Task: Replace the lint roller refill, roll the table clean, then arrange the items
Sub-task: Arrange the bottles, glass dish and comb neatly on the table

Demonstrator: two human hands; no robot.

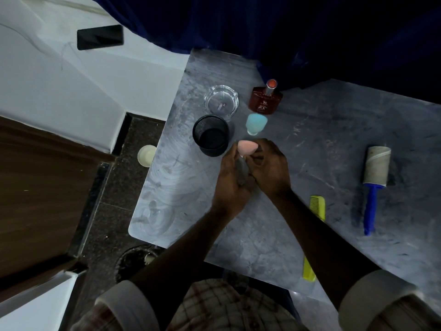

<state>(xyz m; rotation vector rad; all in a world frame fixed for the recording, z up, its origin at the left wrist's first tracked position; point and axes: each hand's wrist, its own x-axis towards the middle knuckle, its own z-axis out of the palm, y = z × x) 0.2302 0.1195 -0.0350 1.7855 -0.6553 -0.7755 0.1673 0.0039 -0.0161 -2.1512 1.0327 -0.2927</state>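
My two hands meet over the middle of the grey table [274,235]. My left hand [232,182] grips a dark handle that carries a pink sponge [247,147] at its top. My right hand [270,168] closes around the same sponge from the right. A blue-handled lint roller [373,185] with a worn grey roll lies at the right, apart from both hands. A blue sponge [255,123] stands just beyond the pink one.
A black mesh cup [211,134] stands left of my hands, with a glass ashtray [221,99] and a brown perfume bottle [265,98] behind. A yellow comb [316,220] lies partly under my right forearm. A dark curtain hangs behind; a black phone [100,37] lies far left.
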